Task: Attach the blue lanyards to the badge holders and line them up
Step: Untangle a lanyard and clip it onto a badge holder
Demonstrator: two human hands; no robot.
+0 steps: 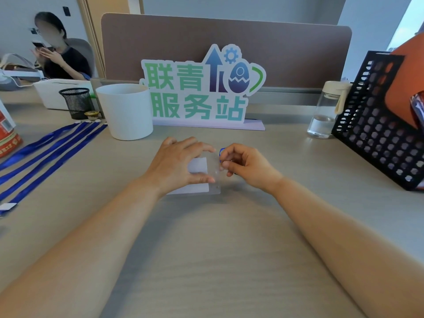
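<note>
A clear badge holder (199, 171) with a white card inside lies flat on the desk at the centre. My left hand (176, 164) spans it, fingers on its far edge and thumb on its near edge. My right hand (245, 165) sits at the holder's right end, its fingers curled around a small blue lanyard end (222, 151); the rest of that lanyard is hidden. Several blue lanyards (48, 152) lie side by side on the left of the desk, one with a badge holder (8, 206) at its near end.
A white pot (126, 111), a mesh pen cup (76, 102) and a standing sign (199, 92) line the back. A water bottle (325, 111) and black perforated file rack (376, 125) stand at the right. A red tin (8, 134) is at far left. A person sits beyond.
</note>
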